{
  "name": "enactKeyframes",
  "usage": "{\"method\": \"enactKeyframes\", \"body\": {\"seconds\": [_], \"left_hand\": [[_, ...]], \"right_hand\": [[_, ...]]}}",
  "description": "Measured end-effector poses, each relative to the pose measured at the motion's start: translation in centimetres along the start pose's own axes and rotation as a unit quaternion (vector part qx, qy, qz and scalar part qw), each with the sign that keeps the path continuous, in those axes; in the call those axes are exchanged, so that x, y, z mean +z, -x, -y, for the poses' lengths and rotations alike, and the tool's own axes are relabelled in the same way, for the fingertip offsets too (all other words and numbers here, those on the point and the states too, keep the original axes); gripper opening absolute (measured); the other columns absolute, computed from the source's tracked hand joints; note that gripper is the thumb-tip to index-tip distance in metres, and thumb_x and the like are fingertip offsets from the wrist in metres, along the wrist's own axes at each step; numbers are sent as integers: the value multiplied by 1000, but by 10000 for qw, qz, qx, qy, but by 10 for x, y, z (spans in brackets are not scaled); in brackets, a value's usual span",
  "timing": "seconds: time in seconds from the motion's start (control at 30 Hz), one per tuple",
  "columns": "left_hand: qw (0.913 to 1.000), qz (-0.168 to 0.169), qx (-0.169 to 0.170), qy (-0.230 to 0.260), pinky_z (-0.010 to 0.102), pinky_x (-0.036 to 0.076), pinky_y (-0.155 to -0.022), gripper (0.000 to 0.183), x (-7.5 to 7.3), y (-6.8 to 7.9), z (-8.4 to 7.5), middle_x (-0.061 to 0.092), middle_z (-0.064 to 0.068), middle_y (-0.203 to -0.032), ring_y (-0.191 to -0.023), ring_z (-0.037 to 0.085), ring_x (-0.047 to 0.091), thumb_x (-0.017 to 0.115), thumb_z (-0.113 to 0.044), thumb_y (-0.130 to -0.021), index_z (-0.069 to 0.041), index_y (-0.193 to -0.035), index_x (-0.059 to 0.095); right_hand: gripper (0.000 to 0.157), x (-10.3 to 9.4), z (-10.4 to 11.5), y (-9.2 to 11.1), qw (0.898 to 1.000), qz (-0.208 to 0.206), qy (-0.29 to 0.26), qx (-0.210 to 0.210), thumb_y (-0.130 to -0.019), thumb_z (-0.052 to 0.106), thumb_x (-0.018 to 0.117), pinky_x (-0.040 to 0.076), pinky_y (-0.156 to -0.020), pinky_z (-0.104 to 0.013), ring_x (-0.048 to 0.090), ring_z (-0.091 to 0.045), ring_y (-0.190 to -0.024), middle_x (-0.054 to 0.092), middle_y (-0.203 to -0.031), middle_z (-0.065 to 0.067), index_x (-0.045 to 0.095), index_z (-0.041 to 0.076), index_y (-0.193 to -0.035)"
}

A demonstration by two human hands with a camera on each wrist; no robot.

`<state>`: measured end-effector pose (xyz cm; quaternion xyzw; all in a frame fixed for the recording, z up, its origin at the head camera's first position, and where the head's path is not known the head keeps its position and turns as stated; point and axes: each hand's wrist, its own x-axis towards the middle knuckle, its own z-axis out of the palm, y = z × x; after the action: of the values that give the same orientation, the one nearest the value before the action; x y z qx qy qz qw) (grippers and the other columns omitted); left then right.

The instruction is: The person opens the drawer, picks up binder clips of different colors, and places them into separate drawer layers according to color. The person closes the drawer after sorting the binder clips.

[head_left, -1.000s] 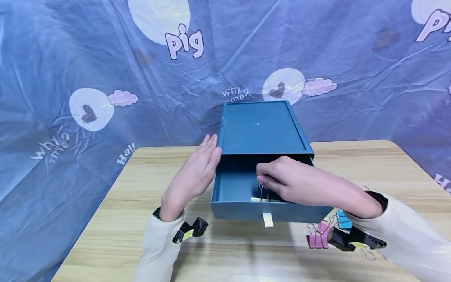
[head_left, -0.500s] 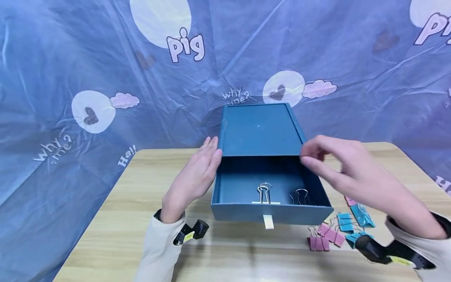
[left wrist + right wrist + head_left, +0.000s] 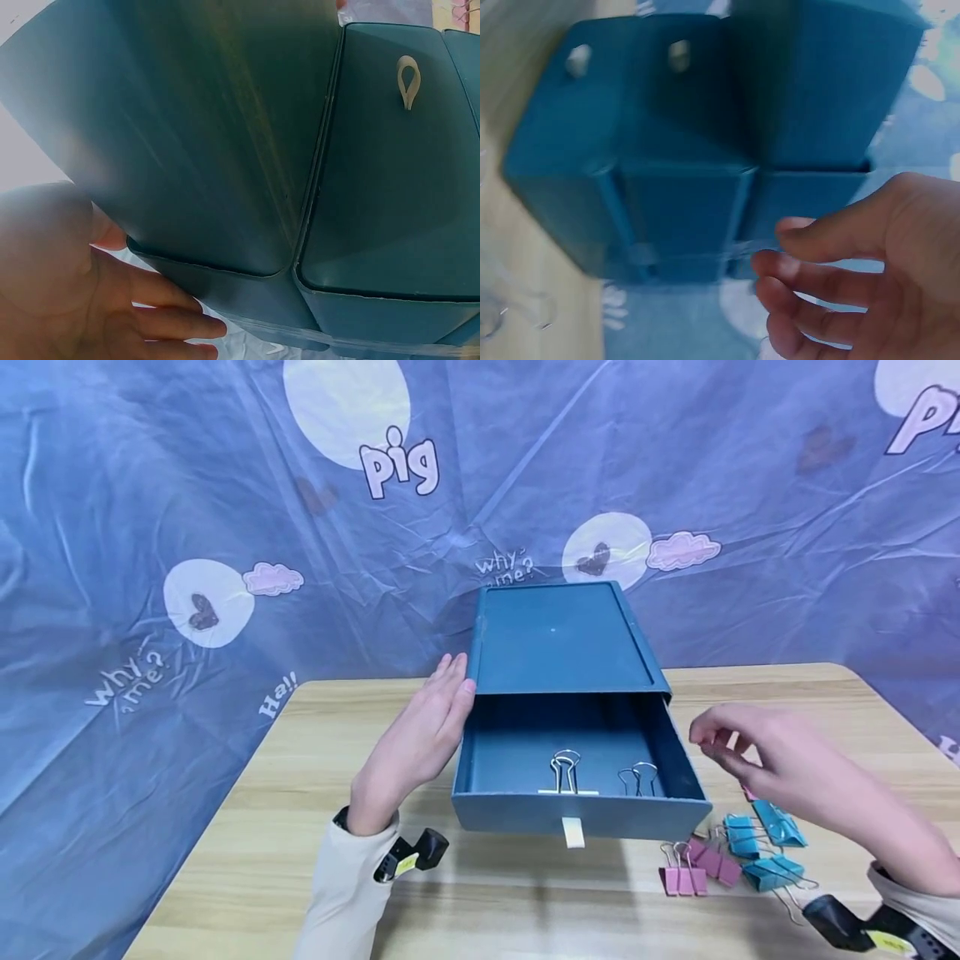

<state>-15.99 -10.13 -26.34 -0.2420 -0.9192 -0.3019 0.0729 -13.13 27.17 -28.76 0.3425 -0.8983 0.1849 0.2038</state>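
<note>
Three teal binder clips point(image 3: 775, 872) and at least two pink binder clips point(image 3: 684, 882) lie in a loose cluster on the surface point(image 3: 247, 827), just off the front right corner of a blue drawer point(image 3: 502, 815). The right hand point(image 3: 768, 760) is by far the nearer one: it hangs beside the drawer's right wall, its fingers loosely bent, thumb and index tips close together, with nothing visible between them. From those fingertips the cluster lies toward the person and slightly to the right. The nearest pink clip points its wire handles away from the person; the rearmost teal one slants, its long axis running away and to the left. The left hand point(image 3: 414, 727) is well apart, fingers straight along the left side of the blue cabinet point(image 3: 555, 639), gripping nothing. Inside the drawer, wire handles point(image 3: 557, 774) stand up near its front wall.
</note>
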Motion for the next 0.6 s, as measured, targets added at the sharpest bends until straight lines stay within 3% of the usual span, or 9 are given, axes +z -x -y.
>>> {"method": "enactKeyframes", "body": {"seconds": [0.2,0.33,0.47,0.6], "left_hand": [[10000,8,28,13,36,14,-118,58,0,0,2,24,16,-155,-146,22,14,20,-36,-107,6,-147,28],[10000,22,-1,12,36,13,-118,58,-1,1,1,23,16,-156,-146,23,14,20,-36,-107,6,-148,27],[10000,-13,-36,11,36,14,-118,57,-3,1,1,24,16,-156,-146,23,14,21,-35,-107,6,-148,27],[10000,7,-36,-5,36,13,-118,57,-4,1,1,24,15,-156,-146,23,14,21,-35,-107,5,-148,28]], "right_hand": [[53,29,-15,14,9969,578,379,-363,-57,-21,75,55,-58,-32,62,-17,-78,64,-89,2,67,10,-98],[64,46,-14,21,9884,1442,447,146,-57,-25,72,56,-69,-47,62,-36,-93,66,-105,-14,70,7,-113],[76,60,-13,27,9705,2209,590,771,-57,-29,66,48,-84,-61,53,-45,-111,60,-123,-20,69,13,-120],[76,65,-17,32,9606,2554,761,792,-59,-29,63,42,-90,-63,54,-42,-111,60,-124,-19,66,11,-124]]}}
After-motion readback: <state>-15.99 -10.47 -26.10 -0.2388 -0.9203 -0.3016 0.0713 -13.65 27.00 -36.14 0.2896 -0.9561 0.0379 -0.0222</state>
